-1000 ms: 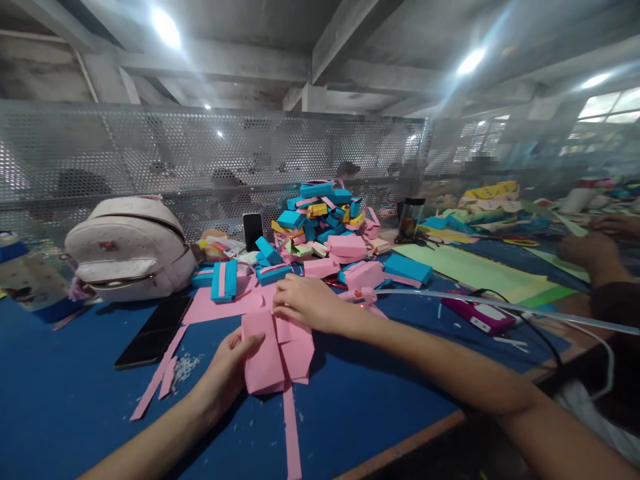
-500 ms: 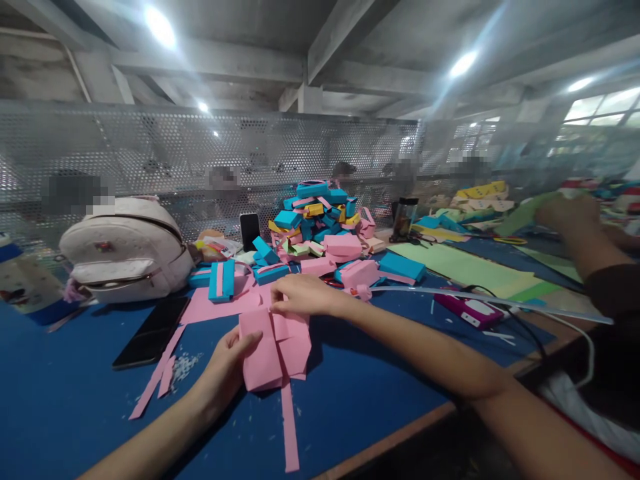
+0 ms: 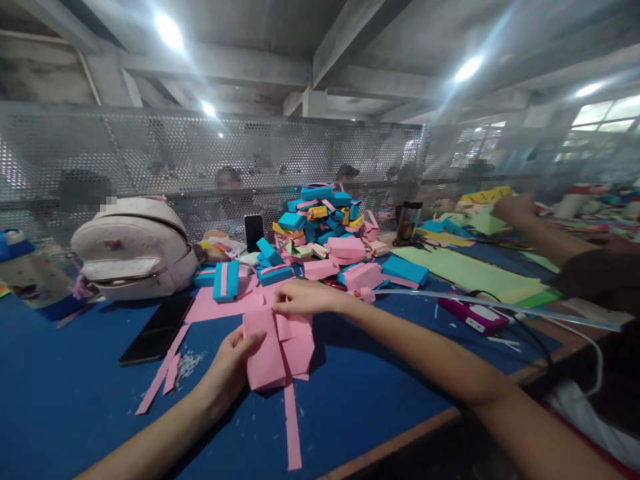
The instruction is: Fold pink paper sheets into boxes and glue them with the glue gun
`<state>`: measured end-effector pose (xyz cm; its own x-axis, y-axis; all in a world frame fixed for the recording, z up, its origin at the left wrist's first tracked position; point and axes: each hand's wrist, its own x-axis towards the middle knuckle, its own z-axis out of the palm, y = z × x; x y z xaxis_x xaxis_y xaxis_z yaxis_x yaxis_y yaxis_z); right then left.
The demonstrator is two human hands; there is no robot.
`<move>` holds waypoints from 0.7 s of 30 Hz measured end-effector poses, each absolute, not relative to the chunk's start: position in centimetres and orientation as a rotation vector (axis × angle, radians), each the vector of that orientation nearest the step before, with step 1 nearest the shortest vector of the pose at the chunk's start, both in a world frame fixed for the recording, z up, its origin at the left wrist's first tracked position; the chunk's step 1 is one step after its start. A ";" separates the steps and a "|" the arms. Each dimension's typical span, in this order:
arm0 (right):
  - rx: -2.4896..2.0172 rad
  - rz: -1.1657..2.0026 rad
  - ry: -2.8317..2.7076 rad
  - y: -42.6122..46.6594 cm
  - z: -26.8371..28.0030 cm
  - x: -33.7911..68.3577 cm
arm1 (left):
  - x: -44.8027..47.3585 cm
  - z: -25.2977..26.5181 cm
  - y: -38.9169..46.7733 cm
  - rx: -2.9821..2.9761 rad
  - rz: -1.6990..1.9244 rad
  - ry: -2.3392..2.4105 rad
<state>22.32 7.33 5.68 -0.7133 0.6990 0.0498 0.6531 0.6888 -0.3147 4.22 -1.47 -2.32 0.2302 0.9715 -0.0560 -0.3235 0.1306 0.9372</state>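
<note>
A partly folded pink paper box (image 3: 265,357) is held above the blue tabletop by both my hands. My left hand (image 3: 239,350) grips its left side, thumb lying across the front face. At the upper edge my right hand (image 3: 303,297) pinches the paper, its fingertips pressed together near the fold. Pink flaps (image 3: 299,350) spread out on the right of the box. Below them a narrow pink paper strip (image 3: 293,427) lies toward the front of the table. Behind my hands sits a flat pink sheet (image 3: 220,307).
A pile of blue, pink and yellow paper boxes (image 3: 320,220) rises behind. To the left are a white backpack (image 3: 135,247), a black phone (image 3: 157,331) and a bottle (image 3: 35,273). A purple device (image 3: 473,313) and green sheets (image 3: 470,273) lie right, near another person's hand (image 3: 515,207).
My hands and the pink box keep nearly the same pose; the whole view has shifted slightly. The other person's hand at the right has moved left with green paper.
</note>
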 end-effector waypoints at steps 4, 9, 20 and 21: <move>-1.105 0.427 -2.680 7.5 5.8 22.4 | 4.3 -2.1 -1.5 0.963 1.128 0.864; -1.069 0.417 -2.669 7.5 5.4 22.5 | 4.5 -2.0 -1.5 0.958 1.142 0.838; -0.517 -0.152 -2.429 2.6 5.6 23.2 | 3.3 -0.1 -0.9 0.710 1.344 0.863; -0.418 -0.264 -2.463 2.4 5.1 23.6 | 3.0 0.0 -0.7 0.709 1.349 0.865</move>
<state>23.55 2.43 5.08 -0.7580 0.2332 0.6091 0.3569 0.9300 0.0881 3.00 -0.74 0.00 0.0125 0.9929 -0.1179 -0.5212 0.1071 0.8467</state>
